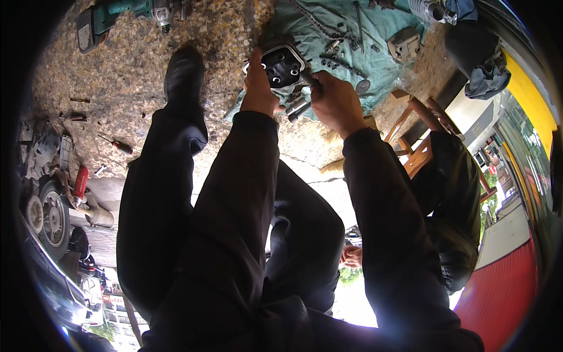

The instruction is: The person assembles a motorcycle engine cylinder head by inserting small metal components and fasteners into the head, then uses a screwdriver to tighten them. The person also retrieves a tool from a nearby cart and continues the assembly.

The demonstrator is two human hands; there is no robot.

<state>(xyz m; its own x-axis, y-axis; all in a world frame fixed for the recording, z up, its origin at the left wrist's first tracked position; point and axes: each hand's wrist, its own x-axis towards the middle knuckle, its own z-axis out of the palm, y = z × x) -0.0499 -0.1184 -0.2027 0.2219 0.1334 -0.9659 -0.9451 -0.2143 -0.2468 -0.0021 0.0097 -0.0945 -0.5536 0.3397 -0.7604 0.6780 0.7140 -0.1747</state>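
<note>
A dark metal engine cover [281,66] with several round holes lies on a teal cloth [375,41]. My left hand [258,88] grips the cover's left edge. My right hand [335,101] is closed around a dark-handled tool [306,82], and the tool's tip meets the cover's right side. A few metal cylinders [298,108] lie just below the cover, between my hands. Both forearms are in dark sleeves.
On the cloth lie a chain [314,22], bolts and a grey metal housing [404,44]. A green power tool [114,14] rests at top left, a screwdriver [117,144] on the stone floor, a wheel [50,217] at left, a wooden stool [419,132] at right. Another person's hand [352,255] shows below.
</note>
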